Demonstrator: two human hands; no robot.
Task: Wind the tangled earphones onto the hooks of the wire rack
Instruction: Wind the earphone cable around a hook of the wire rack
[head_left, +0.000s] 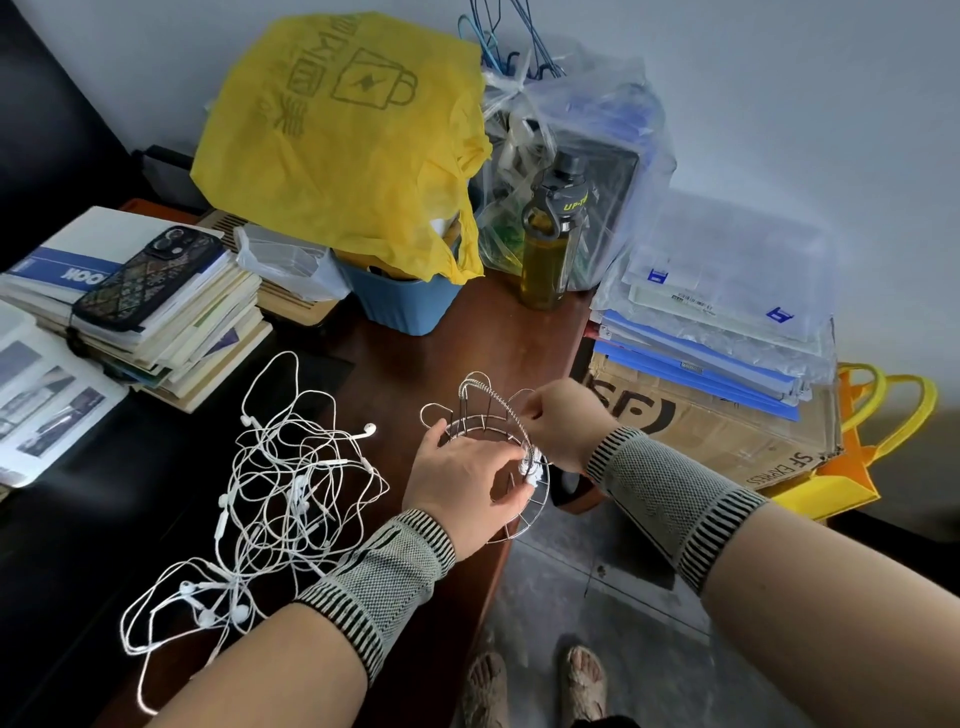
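The rack (488, 457) sits at the table's (493, 332) near right edge, both hands on it. The left hand (457, 480) has its fingers (511, 501) curled, pinching a white cord bundle (532, 467) on the rack's rim. The right hand (558, 421) pinches the rack's wire. The tangled earphones (275, 499) lie left of the rack on the table.

Single head-worn wide-angle view, looking forward and steeply down over the worktop (498, 332) edge. Close range: both forearms entering from the bottom, left hand (457, 478) and right hand (558, 421) near frame centre. Floor (597, 597) and feet visible at lower centre, wall (779, 104) at top. Strong bending toward the frame edges. No second view for overlap.
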